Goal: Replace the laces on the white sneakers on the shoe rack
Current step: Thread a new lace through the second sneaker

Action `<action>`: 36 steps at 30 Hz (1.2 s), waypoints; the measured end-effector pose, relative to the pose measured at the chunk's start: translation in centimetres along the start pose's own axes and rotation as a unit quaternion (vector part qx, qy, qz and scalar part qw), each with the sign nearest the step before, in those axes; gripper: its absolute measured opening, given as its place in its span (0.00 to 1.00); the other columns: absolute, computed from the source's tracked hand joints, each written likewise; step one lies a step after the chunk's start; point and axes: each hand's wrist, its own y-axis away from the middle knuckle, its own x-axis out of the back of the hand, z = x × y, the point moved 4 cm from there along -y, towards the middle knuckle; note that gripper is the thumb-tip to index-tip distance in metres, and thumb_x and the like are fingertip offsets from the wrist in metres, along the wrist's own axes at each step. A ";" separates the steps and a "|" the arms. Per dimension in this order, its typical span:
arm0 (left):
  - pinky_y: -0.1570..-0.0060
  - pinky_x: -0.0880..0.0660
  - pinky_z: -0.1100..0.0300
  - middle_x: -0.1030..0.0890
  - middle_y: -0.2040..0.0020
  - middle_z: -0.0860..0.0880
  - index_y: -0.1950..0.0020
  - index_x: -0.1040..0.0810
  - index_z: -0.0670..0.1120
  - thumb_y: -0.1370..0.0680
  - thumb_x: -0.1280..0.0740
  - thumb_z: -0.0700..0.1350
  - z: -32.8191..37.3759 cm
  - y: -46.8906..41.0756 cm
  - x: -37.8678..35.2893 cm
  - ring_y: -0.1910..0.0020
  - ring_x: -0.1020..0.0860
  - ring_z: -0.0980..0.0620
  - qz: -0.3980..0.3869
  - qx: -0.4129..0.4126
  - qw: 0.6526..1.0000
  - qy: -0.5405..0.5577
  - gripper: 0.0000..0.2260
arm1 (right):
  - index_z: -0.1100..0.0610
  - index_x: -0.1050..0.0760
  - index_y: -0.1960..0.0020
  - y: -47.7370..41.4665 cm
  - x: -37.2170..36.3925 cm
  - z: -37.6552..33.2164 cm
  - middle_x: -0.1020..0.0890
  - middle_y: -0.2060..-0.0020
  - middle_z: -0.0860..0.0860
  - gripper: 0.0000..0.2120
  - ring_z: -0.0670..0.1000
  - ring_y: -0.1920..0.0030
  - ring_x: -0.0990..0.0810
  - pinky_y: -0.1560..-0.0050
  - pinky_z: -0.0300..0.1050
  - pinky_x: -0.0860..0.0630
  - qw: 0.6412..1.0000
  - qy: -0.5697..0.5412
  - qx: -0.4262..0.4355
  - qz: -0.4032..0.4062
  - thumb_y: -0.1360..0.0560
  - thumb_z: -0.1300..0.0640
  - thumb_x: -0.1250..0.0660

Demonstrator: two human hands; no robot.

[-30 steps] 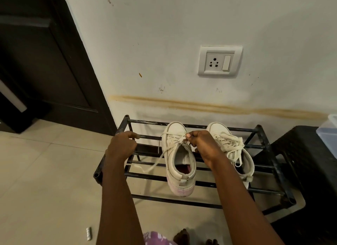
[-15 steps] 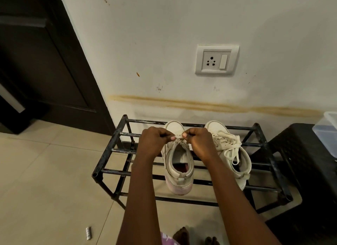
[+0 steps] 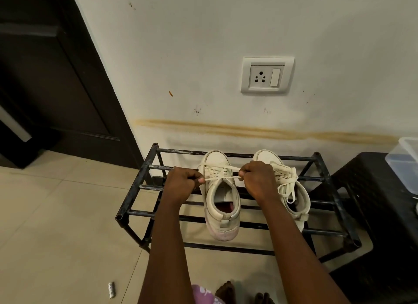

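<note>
Left hand [image 3: 183, 183], at 9 o'clock of the sneaker [image 3: 222, 222] on the rack [image 3: 149, 187], and right hand [image 3: 257, 181], at 3 o'clock, each pinch its lace [image 3: 221, 178] taut, fingers curled.

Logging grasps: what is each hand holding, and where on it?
The lace of the sneaker between them: left hand pinches it left of the shoe, right hand to its right.

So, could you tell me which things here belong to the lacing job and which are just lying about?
Job: left sneaker, its lace, left hand, right hand, right sneaker, shoe rack.
Lying about: plastic container, black stool, wall socket, small metal piece.
</note>
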 end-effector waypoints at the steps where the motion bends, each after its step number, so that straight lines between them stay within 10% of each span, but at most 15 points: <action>1: 0.64 0.29 0.72 0.19 0.62 0.48 0.55 0.16 0.40 0.26 0.31 0.36 -0.1 0.0 0.0 0.62 0.23 0.55 -0.011 0.010 1.000 0.009 0.04 | 0.61 0.16 0.54 0.0 0.0 0.0 0.16 0.55 0.56 0.11 0.55 0.53 0.21 0.48 0.47 0.27 1.000 -0.013 -0.008 -0.007 0.25 0.63 0.38; 11: 0.41 0.29 0.50 0.17 0.54 0.46 0.56 0.21 0.41 0.19 0.41 0.47 1.1 0.5 -0.5 0.47 0.21 0.46 -0.103 0.045 0.957 0.269 0.14 | 0.57 0.22 0.61 1.0 2.2 -0.1 0.24 0.68 0.49 0.11 0.46 0.65 0.29 0.62 0.40 0.34 0.951 -0.195 -0.002 -0.238 0.22 0.62 0.38; 18: 0.65 0.22 0.64 0.17 0.65 0.49 0.57 0.26 0.42 0.18 0.44 0.43 4.1 0.5 -2.0 0.65 0.19 0.55 -0.077 0.050 0.908 0.408 0.12 | 0.54 0.22 0.60 0.8 1.8 -0.7 0.19 0.64 0.45 0.06 0.42 0.59 0.22 0.55 0.41 0.33 0.892 -0.409 -0.039 -0.189 0.25 0.62 0.34; 30: 0.58 0.25 0.57 0.20 0.66 0.49 0.58 0.17 0.47 0.25 0.31 0.45 4.8 0.2 -2.4 0.65 0.23 0.53 -0.025 -0.023 0.969 0.243 0.05 | 0.62 0.18 0.55 0.0 2.3 -2.3 0.19 0.61 0.48 0.05 0.37 0.62 0.21 0.64 0.27 0.29 0.918 -0.387 0.013 -0.085 0.28 0.62 0.30; 36: 0.49 0.25 0.52 0.17 0.60 0.45 0.51 0.17 0.48 0.25 0.33 0.38 4.9 0.3 -2.7 0.55 0.21 0.48 -0.075 -0.043 0.978 0.189 0.08 | 0.59 0.17 0.53 -0.1 2.5 -2.5 0.16 0.60 0.54 0.06 0.48 0.60 0.20 0.55 0.46 0.23 0.952 -0.301 0.005 -0.050 0.28 0.58 0.29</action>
